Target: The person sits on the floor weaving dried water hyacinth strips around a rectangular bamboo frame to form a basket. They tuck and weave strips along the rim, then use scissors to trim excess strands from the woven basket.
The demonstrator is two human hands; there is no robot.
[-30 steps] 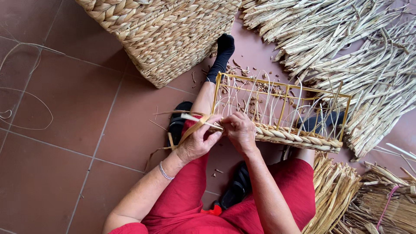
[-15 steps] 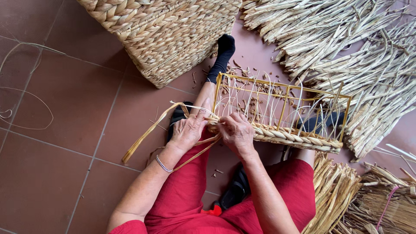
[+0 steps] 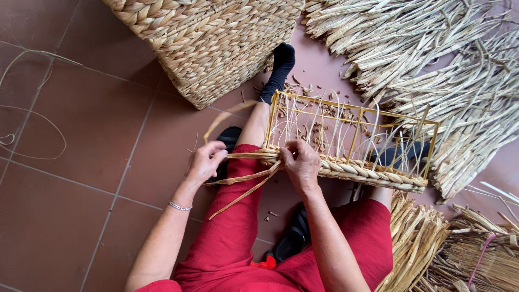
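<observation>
A yellow wire basket frame [image 3: 357, 111] lies across my legs, with thin upright strands and a braided straw band [image 3: 367, 174] woven along its near edge. My right hand [image 3: 300, 164] presses on the woven band at the frame's left corner. My left hand [image 3: 205, 161] is out to the left, gripping dried straw strands [image 3: 246, 157] pulled taut from that corner. Loose strand ends hang down over my red trousers.
A large woven basket [image 3: 216, 43] stands on the tiled floor at top centre. Heaps of dried straw [image 3: 432, 59] lie at the top right and bundles [image 3: 432, 243] at the lower right. A thin cord [image 3: 38, 108] loops on the floor at the left.
My left hand has moved away from the frame to the left, pulling the straw strands out taut. My right hand has stayed at the frame's corner.
</observation>
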